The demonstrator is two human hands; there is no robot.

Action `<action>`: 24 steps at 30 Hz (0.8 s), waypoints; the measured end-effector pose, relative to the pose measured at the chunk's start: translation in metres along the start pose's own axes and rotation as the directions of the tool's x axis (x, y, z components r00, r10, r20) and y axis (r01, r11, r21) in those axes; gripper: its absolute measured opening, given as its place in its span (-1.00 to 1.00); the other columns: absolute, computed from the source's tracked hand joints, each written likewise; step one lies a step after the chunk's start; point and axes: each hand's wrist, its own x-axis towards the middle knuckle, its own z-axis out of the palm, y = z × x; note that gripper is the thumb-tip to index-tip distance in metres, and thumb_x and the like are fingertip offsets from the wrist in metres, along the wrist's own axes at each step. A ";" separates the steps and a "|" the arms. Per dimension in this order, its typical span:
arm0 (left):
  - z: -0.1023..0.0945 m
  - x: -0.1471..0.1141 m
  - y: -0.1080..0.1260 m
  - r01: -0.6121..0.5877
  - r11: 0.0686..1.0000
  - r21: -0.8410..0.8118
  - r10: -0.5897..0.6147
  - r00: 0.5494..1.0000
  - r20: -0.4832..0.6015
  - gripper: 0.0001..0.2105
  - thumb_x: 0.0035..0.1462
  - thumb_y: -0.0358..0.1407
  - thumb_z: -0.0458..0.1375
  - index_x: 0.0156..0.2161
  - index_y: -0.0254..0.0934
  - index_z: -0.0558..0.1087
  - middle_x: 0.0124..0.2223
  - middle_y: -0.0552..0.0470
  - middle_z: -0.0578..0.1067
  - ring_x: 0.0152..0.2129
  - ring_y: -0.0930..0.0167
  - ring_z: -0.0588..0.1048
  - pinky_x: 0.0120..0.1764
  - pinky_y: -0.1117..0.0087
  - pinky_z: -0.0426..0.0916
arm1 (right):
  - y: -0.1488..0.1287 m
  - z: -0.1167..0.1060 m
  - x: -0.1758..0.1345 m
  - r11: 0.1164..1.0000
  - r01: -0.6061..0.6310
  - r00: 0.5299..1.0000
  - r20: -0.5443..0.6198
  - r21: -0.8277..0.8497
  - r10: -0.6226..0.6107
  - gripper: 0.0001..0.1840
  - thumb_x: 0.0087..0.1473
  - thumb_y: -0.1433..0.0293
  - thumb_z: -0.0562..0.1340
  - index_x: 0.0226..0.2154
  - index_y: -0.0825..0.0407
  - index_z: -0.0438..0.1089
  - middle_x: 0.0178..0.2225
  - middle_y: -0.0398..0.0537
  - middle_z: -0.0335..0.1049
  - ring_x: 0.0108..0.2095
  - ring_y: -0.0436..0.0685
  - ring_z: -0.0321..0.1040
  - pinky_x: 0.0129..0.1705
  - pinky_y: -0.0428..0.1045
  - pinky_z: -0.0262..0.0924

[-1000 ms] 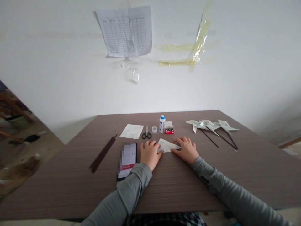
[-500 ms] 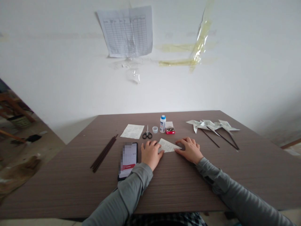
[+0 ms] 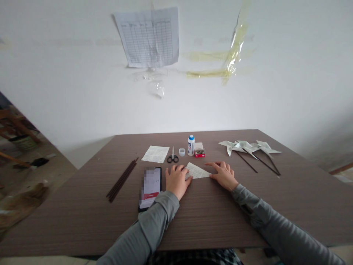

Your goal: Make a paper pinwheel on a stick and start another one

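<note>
A triangle of folded printed paper (image 3: 197, 171) lies on the brown table in front of me. My left hand (image 3: 177, 179) holds its left corner down, the fingers curved and the thumb along the lower edge. That corner is hidden under the fingers. At the paper's right tip is my right hand (image 3: 223, 175); its thumb touches the point while the index finger reaches out above it, apart from the thumb. Black-handled scissors (image 3: 173, 156) and a flat square of printed paper (image 3: 155, 154) lie just beyond my left hand.
Behind the paper stand a blue-capped white bottle (image 3: 191, 145), a small clear cup (image 3: 182, 151) and a red box (image 3: 199, 154) of small metal pieces. Paper pinwheels on sticks (image 3: 248, 148) lie right. Left are a phone (image 3: 150, 189) and dark sticks (image 3: 122, 180).
My right hand has slid slightly right along the paper's tip, and its index finger has lifted away from the thumb. My left hand and the paper stay put.
</note>
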 end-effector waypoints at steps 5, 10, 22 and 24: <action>0.000 0.000 -0.001 0.001 1.000 -0.001 -0.001 1.000 0.015 -0.78 0.66 -0.22 0.39 0.23 -0.01 0.86 0.56 -0.10 0.74 0.57 -0.10 0.56 0.70 -0.47 0.39 | 0.006 -0.001 0.003 1.000 0.008 1.000 -0.021 0.007 -0.008 -0.17 0.44 0.40 0.41 0.59 -0.58 0.65 0.54 -0.03 0.56 0.61 0.54 0.41 0.60 0.39 0.34; -0.002 -0.001 0.000 0.007 1.000 -0.004 -0.007 0.999 0.031 -0.77 0.67 -0.22 0.38 0.25 -0.03 0.85 0.58 -0.10 0.72 0.59 -0.10 0.54 0.71 -0.47 0.37 | 0.012 0.002 0.009 0.999 0.020 1.000 -0.022 0.037 -0.019 -0.10 0.34 0.44 0.39 0.58 -0.58 0.67 0.55 -0.03 0.56 0.60 0.56 0.38 0.59 0.43 0.33; 0.001 -0.001 -0.002 -0.016 0.999 -0.042 0.015 1.000 -0.004 -0.78 0.60 -0.24 0.38 0.19 0.03 0.85 0.48 -0.12 0.75 0.52 -0.09 0.54 0.68 -0.41 0.40 | 0.010 -0.005 0.007 0.985 0.085 0.992 -0.100 0.151 -0.071 -0.27 0.41 0.44 0.23 0.34 -0.44 0.89 0.42 0.02 0.72 0.55 0.60 0.45 0.56 0.48 0.43; 0.000 -0.001 -0.001 -0.011 0.999 -0.035 0.011 1.000 0.003 -0.78 0.60 -0.24 0.38 0.18 0.02 0.85 0.48 -0.12 0.75 0.52 -0.09 0.54 0.68 -0.40 0.40 | 0.007 -0.001 0.005 0.983 0.125 0.987 -0.120 0.133 -0.110 -0.39 0.48 0.36 0.28 0.29 -0.45 0.92 0.42 0.02 0.73 0.55 0.61 0.44 0.55 0.49 0.45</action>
